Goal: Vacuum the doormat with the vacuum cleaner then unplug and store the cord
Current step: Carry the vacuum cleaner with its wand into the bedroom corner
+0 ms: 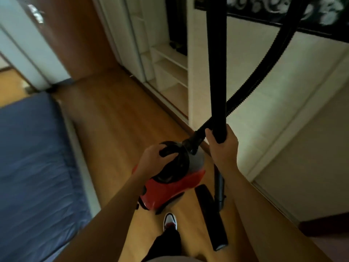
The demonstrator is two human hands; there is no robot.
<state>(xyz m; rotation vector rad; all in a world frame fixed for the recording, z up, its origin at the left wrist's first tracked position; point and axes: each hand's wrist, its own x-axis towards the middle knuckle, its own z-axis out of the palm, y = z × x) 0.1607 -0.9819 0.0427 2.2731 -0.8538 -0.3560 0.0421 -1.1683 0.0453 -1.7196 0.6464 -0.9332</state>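
A red and black canister vacuum cleaner (170,188) hangs tilted just above the wooden floor. My left hand (153,157) grips its black carrying handle at the top. My right hand (222,146) is curled round the black wand tube (216,72), which rises straight up out of view. The ribbed black hose (264,69) loops from the top right down to the vacuum's front port. A long black floor nozzle (211,216) lies below my right forearm. No doormat, plug or cord is visible.
A bed with a blue cover (32,157) fills the left side. An open white wardrobe with shelves (170,72) and its sliding doors (283,110) line the right. A narrow strip of wooden floor (117,114) runs between them toward a doorway. My shoe (170,221) is below the vacuum.
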